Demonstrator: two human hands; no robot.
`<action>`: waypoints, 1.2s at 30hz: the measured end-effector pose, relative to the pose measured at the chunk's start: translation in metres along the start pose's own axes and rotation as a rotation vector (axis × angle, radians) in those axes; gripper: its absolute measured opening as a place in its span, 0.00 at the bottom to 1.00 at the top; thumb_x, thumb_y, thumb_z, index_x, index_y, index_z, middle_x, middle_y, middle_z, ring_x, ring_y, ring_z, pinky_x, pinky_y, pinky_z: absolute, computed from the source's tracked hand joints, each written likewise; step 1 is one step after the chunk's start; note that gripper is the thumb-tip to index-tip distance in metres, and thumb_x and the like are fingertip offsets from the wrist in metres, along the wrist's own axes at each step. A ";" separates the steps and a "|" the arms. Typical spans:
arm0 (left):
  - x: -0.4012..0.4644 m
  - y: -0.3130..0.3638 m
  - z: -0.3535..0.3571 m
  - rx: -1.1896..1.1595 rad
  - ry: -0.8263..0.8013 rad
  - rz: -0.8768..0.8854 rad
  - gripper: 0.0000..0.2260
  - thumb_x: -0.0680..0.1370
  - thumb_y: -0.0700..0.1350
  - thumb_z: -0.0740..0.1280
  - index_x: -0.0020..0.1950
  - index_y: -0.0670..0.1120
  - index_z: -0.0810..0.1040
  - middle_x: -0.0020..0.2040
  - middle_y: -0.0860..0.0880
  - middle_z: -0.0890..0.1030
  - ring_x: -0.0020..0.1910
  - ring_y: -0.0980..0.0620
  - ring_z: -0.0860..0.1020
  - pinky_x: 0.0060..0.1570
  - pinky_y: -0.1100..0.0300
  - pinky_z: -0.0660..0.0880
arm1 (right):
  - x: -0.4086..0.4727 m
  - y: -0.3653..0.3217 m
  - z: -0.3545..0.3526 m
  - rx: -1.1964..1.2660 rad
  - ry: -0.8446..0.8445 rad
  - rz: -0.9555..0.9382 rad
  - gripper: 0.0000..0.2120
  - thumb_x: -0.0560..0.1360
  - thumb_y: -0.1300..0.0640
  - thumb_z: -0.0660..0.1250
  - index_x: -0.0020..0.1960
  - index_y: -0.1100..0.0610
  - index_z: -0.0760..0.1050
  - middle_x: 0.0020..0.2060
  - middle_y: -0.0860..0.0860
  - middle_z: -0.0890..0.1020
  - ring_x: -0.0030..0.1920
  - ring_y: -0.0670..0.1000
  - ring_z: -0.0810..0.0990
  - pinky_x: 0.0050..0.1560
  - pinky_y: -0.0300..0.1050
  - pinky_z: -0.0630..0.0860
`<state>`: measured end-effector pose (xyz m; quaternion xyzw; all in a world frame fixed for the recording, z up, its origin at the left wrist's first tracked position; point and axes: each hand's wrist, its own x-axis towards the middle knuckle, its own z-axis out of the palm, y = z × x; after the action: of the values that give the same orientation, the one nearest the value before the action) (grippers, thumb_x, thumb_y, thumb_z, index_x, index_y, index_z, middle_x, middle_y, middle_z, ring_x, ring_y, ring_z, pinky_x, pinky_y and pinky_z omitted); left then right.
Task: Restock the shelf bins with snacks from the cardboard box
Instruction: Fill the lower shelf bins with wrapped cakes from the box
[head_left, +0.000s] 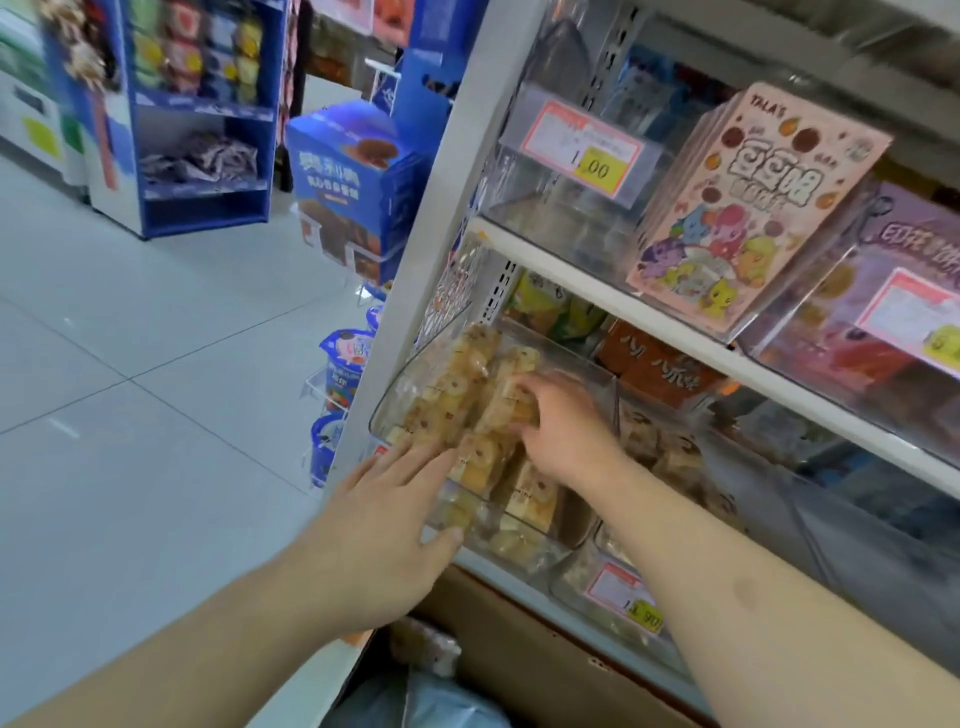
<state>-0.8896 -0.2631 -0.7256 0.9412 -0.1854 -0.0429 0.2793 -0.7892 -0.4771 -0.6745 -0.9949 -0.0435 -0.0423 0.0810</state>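
The white shelf (613, 283) carries clear bins along its front edge. At its left end stands the clear bin (395, 384), heaped with clear-wrapped yellow snack packets (467, 395). The cardboard box (519, 649) sits below the shelf's front edge, with one more wrapped packet showing inside. The left hand (384, 525) lies flat against the bin's front wall, fingers (421, 462) straight and spread wide. The right hand (566, 441) reaches into the bin from above, its fingers curled down around a packet on top of the heap.
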 end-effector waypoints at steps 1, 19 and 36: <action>0.000 -0.005 0.003 0.068 -0.035 -0.014 0.34 0.85 0.63 0.55 0.86 0.59 0.43 0.85 0.60 0.41 0.84 0.57 0.37 0.81 0.55 0.38 | 0.004 0.002 0.006 -0.026 -0.013 0.028 0.26 0.81 0.47 0.71 0.77 0.41 0.69 0.78 0.47 0.69 0.78 0.56 0.67 0.77 0.56 0.69; -0.076 0.000 0.025 0.169 -0.377 0.092 0.35 0.84 0.61 0.62 0.86 0.52 0.53 0.87 0.54 0.48 0.84 0.53 0.53 0.80 0.57 0.54 | -0.230 0.011 0.022 0.235 0.069 -0.184 0.16 0.81 0.55 0.70 0.68 0.52 0.75 0.59 0.45 0.76 0.56 0.41 0.75 0.59 0.38 0.73; -0.112 -0.021 0.100 0.160 -0.317 -0.080 0.37 0.84 0.60 0.61 0.86 0.57 0.42 0.86 0.54 0.50 0.75 0.45 0.72 0.70 0.49 0.72 | -0.356 0.024 0.257 -0.157 -0.661 -0.395 0.39 0.69 0.37 0.77 0.73 0.54 0.71 0.65 0.53 0.78 0.66 0.58 0.72 0.71 0.53 0.66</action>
<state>-1.0055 -0.2556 -0.8231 0.9485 -0.1921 -0.1867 0.1688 -1.1209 -0.4870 -0.9631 -0.9305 -0.2546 0.2623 -0.0235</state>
